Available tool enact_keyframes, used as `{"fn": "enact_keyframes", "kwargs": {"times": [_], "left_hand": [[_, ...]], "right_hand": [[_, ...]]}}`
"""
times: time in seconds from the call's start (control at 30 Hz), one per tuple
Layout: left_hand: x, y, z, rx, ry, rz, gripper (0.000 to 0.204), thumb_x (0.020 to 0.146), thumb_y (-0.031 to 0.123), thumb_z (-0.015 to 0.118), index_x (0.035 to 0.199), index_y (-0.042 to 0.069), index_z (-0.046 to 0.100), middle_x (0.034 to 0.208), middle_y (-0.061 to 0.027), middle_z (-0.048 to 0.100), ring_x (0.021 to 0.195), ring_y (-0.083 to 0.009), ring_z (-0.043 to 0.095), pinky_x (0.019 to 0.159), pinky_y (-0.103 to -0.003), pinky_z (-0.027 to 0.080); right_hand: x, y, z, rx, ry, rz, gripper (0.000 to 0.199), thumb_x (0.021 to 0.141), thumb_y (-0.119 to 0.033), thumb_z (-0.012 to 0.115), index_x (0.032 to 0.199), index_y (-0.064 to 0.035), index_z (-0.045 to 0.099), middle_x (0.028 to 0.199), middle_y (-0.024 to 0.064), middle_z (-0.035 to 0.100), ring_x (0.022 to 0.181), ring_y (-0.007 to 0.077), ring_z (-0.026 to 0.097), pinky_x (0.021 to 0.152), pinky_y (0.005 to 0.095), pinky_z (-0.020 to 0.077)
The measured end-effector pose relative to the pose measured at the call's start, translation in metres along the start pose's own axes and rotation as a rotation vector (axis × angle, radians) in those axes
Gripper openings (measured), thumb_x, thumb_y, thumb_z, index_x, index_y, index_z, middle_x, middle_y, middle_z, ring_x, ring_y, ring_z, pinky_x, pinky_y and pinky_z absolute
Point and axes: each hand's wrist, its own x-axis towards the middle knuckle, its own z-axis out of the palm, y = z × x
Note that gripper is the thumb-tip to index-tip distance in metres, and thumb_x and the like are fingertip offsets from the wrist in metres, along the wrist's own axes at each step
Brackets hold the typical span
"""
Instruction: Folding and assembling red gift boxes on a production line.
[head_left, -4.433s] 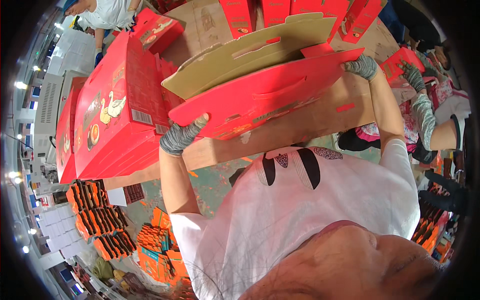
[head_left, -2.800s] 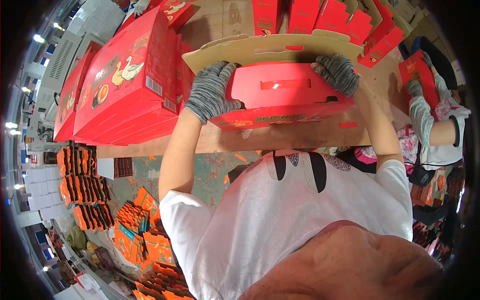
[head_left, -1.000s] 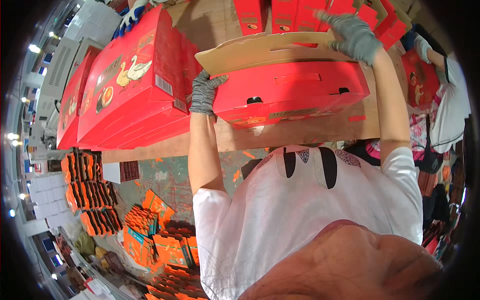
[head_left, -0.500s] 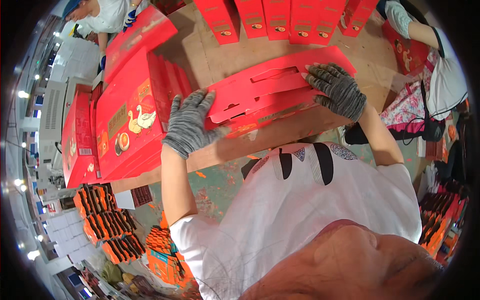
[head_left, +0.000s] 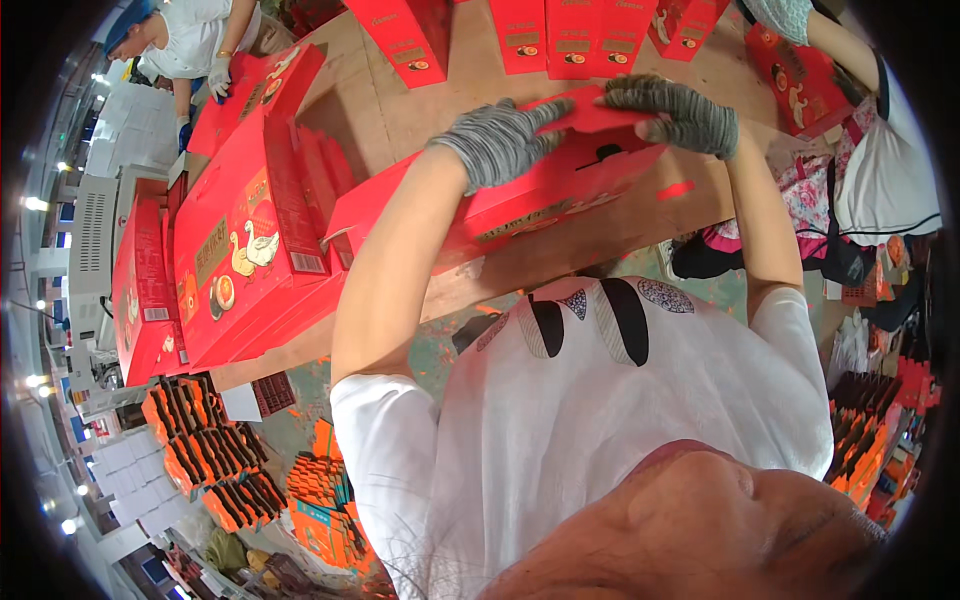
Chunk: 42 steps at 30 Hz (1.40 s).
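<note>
Crosswise before me on the wooden table lies a long red carton [head_left: 560, 190], with a dark slot showing in its upper side. My left hand [head_left: 497, 145], in a grey striped knit glove, grips the left end of the carton's raised flap [head_left: 590, 112]. At the flap's right end, my right hand [head_left: 690, 115] in a matching glove has its fingers over the top and its thumb below. The flap's far side and some fingertips are hidden. Close to the carton's left end stand large red boxes [head_left: 250, 240] printed with geese and round food.
Several red cartons [head_left: 575, 35] stand upright along the far part of the table [head_left: 480, 75]. A co-worker [head_left: 195, 40] handles a red box at the far left; another person's arm [head_left: 845, 55] reaches in at right. Stacked orange and black pieces [head_left: 215, 450] are at lower left.
Both hands have moved from the carton's ends toward its middle and farther from me, now gripping a raised flap. The view has shifted slightly, and the co-worker's hand has moved on the box.
</note>
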Motion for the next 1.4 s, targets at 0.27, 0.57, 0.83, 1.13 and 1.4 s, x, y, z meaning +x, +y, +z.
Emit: {"fn": "enact_keyframes", "kwargs": {"times": [0.27,0.57,0.83,1.13,1.4], "left_hand": [[0.007,-0.022,0.013,-0.073,0.041,0.03,0.047,0.095,0.037,0.039,0.14,0.027,0.031,0.111,-0.0234,0.052,0.097,-0.0388,0.055,0.086,-0.042,0.045],[0.005,-0.018,0.01,0.095,-0.021,-0.003,0.049,0.094,0.037,0.04,0.141,0.029,0.028,0.119,-0.0239,0.047,0.103,-0.0397,0.052,0.091,-0.042,0.043],[0.005,-0.014,0.0,-0.163,-0.12,-0.017,0.06,0.09,0.048,0.047,0.141,0.02,0.031,0.125,-0.0286,0.043,0.113,-0.0414,0.047,0.097,-0.042,0.039],[0.014,0.016,0.036,0.354,0.011,-0.08,0.055,0.088,0.051,0.041,0.14,0.038,0.028,0.134,-0.0291,0.032,0.118,-0.0431,0.038,0.094,-0.057,0.03],[0.012,0.01,0.05,0.458,0.142,0.024,0.061,0.086,0.057,0.041,0.141,0.039,0.024,0.138,-0.0297,0.027,0.122,-0.0454,0.034,0.093,-0.062,0.027]], "right_hand": [[0.017,0.002,-0.014,0.258,-0.155,0.117,0.046,0.086,-0.027,0.062,0.126,-0.0074,0.052,0.128,0.0092,0.052,0.122,0.0259,0.045,0.103,0.037,0.0356],[0.015,0.017,0.008,-0.174,-0.041,-0.083,0.054,0.082,-0.043,0.063,0.124,-0.0106,0.054,0.124,0.0113,0.055,0.116,0.027,0.05,0.099,0.0372,0.0399],[0.022,0.013,0.013,-0.407,-0.075,-0.067,0.05,0.081,-0.042,0.062,0.12,-0.0111,0.057,0.123,0.0106,0.055,0.108,0.0309,0.055,0.089,0.0399,0.0458],[-0.004,0.024,0.04,-0.703,-0.026,-0.148,0.059,0.085,-0.038,0.055,0.135,-0.0103,0.04,0.136,0.0095,0.043,0.126,0.0288,0.04,0.103,0.0394,0.0358],[-0.021,0.015,0.068,-0.601,0.224,-0.071,0.058,0.078,-0.023,0.06,0.133,-0.0103,0.043,0.138,0.0086,0.041,0.129,0.0265,0.036,0.107,0.0401,0.0312]]}}
